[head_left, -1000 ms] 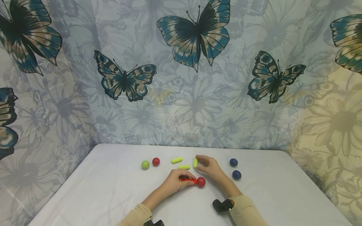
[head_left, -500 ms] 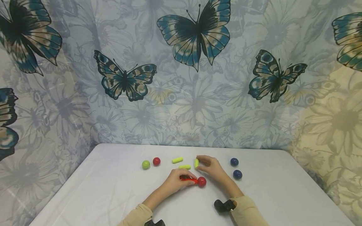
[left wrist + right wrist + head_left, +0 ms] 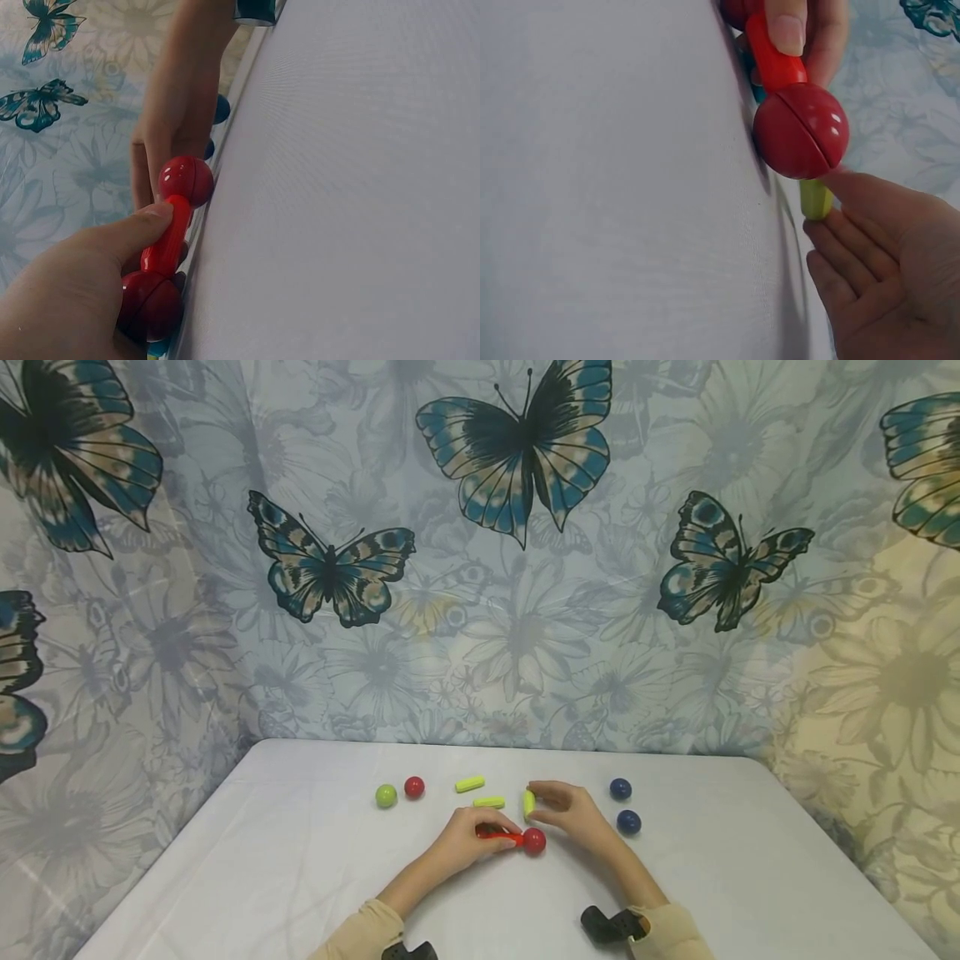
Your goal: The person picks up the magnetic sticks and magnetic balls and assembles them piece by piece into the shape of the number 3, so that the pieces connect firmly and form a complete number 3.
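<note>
My left hand pinches a red rod between thumb and fingers. At one end of the rod is a red ball; another red ball sits at its other end, seen in the left wrist view. Just beyond, my right hand holds a short yellow-green stick between thumb and fingertips. In the right wrist view the near red ball partly covers this stick. I cannot tell whether stick and ball touch.
Two yellow-green sticks, one farther back and one nearer, lie beyond my left hand. A green ball and a loose red ball are at left. Two blue balls rest at right on the white table.
My right hand has shifted slightly to the right and nearer to me, bringing the yellow-green stick along. The left hand keeps its grip on the red rod, nearly still.
</note>
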### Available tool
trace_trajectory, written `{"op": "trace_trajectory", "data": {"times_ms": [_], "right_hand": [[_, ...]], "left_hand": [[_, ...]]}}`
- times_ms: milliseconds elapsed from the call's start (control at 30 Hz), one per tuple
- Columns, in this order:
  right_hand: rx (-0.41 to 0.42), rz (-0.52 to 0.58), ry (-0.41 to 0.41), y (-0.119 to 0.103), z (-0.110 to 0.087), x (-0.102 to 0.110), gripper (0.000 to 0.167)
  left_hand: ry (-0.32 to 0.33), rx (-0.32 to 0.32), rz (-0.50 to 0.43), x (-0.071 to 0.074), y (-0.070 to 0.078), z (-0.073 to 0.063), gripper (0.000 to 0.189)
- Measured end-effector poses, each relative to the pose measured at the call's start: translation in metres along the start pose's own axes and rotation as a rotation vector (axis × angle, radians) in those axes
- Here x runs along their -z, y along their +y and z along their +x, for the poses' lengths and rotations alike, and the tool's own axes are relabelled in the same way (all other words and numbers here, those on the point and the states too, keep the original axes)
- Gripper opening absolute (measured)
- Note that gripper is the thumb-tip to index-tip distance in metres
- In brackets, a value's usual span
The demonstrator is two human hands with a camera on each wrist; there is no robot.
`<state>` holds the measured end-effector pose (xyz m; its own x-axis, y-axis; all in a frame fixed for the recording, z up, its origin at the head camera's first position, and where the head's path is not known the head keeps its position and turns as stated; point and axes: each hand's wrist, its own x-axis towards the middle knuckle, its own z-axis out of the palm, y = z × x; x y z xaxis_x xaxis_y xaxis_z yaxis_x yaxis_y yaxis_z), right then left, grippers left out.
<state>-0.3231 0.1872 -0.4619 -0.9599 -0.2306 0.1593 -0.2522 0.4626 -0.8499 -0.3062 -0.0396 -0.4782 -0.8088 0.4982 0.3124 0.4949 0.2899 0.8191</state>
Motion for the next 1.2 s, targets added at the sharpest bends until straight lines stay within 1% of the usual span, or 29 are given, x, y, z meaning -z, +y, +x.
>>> {"op": "trace_trajectory", "data": {"times_ms": [233,367,500,700,867,1133,1200], "right_hand": [[0.046,0.028,-0.002,0.000,-0.009,0.003,0.051],[0.052,0.037,-0.002,0.000,-0.012,0.005,0.052],[0.055,0.055,-0.023,0.000,-0.014,0.006,0.053],[0.084,0.096,-0.061,0.002,-0.016,0.006,0.053],[0.106,0.095,-0.074,0.004,-0.016,0.006,0.053],[0.095,0.096,-0.080,0.006,-0.015,0.007,0.053],[0.092,0.115,-0.087,0.006,-0.015,0.008,0.054]], "left_hand": [[0.006,-0.004,0.004,0.000,-0.002,0.000,0.016],[0.007,-0.005,0.004,0.001,-0.002,-0.001,0.017],[0.005,-0.003,0.003,0.001,-0.002,-0.001,0.017],[0.003,-0.003,0.002,0.001,-0.002,-0.001,0.017],[0.001,0.001,0.006,0.001,0.000,-0.001,0.017],[0.005,0.005,-0.005,0.000,0.000,-0.001,0.017],[0.007,0.005,-0.012,0.000,0.000,-0.001,0.017]]}}
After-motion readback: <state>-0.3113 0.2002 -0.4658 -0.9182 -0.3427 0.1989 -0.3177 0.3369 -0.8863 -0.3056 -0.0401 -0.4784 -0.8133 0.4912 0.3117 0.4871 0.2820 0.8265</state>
